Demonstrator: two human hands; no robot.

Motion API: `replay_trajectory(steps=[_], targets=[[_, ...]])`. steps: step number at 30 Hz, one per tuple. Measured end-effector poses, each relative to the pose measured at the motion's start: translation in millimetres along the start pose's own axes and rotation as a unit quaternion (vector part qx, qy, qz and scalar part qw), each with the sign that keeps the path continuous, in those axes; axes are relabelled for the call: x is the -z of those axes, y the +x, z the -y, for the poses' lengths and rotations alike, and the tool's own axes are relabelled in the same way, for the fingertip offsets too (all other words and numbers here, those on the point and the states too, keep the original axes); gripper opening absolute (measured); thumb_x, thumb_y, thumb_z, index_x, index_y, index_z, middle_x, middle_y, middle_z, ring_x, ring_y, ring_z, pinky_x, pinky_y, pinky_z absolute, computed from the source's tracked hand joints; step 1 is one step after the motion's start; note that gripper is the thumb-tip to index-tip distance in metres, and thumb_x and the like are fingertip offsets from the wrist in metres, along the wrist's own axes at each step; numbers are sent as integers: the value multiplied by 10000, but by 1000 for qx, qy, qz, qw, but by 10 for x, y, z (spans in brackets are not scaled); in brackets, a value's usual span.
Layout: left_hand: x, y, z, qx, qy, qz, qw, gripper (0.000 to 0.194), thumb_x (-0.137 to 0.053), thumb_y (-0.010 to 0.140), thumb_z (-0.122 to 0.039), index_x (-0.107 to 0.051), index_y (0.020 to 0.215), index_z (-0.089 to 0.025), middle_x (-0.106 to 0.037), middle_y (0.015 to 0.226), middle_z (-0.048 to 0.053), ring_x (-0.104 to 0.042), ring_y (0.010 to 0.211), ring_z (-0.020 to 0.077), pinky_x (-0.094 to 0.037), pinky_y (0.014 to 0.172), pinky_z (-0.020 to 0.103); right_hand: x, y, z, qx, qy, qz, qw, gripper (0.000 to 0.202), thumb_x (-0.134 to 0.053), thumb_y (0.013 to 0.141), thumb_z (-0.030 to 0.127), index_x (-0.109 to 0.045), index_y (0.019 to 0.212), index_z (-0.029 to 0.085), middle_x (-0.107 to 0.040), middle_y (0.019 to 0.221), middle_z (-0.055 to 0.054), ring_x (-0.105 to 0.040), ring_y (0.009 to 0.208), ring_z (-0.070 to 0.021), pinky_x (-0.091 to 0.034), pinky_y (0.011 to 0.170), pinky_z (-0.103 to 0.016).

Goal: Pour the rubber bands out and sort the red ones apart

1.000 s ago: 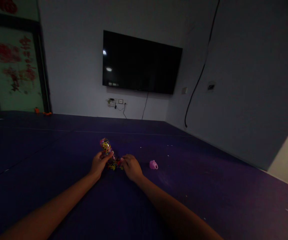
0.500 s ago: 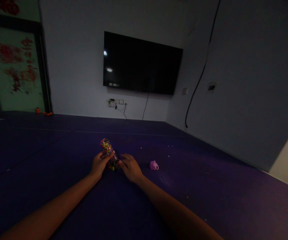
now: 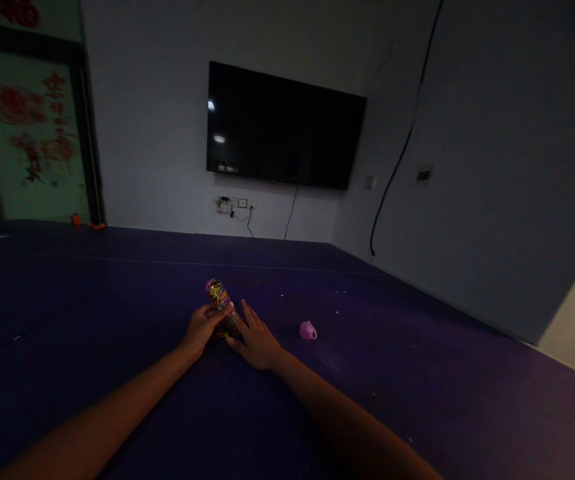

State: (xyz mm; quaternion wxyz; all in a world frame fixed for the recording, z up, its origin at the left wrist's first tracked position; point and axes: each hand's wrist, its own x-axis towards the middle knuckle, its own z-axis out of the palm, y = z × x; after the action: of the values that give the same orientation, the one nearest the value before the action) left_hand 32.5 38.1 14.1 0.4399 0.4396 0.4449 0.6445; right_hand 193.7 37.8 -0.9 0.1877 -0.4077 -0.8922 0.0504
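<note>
My left hand (image 3: 201, 328) is closed around a clear bottle (image 3: 217, 293), which lies tilted with its bottom end pointing away to the left. Many small coloured bands, yellow, pink and dark, fill it; they look like little rubber bands. Just below its near end is a small heap of the same bands (image 3: 226, 330) on the purple floor, partly hidden by my fingers. Over the right side of that heap lies my right hand (image 3: 258, 340), its fingers stretched and apart. Whether single bands touch its fingertips, I cannot tell.
A pink cap (image 3: 308, 331) with a ring handle lies on the purple floor (image 3: 167, 413), right of my right hand. White specks dot the floor. On the far wall hang a television (image 3: 284, 127) and sockets with cords (image 3: 237, 204). A black cable (image 3: 392, 177) runs down the right wall.
My right hand has opened from a bent-finger pose and its fingers now stretch out over the heap. The bottle in my left hand has shifted slightly to the right.
</note>
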Motion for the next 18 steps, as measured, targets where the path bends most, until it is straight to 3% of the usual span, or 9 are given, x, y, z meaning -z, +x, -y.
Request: replay_trajectory(steps=[11, 18], targets=[[9, -9, -13, 3, 2, 33, 999, 385, -796, 516, -329, -674, 834, -150, -722, 782, 52, -668, 739, 213, -499, 686, 281, -45, 11, -7, -9, 9, 2, 1000, 672, -402, 901, 560, -175, 1464, 270, -80, 1546, -101, -111, 1398, -312, -255, 1074, -494], [23, -1, 9, -3, -4, 0, 1000, 348, -802, 528, -319, -678, 807, -152, -727, 783, 55, -675, 749, 215, -503, 694, 284, -5, 8, 20, -23, 17, 13, 1000, 599, -375, 917, 544, -246, 1443, 289, -177, 1530, -91, -118, 1396, -312, -235, 1078, -516]])
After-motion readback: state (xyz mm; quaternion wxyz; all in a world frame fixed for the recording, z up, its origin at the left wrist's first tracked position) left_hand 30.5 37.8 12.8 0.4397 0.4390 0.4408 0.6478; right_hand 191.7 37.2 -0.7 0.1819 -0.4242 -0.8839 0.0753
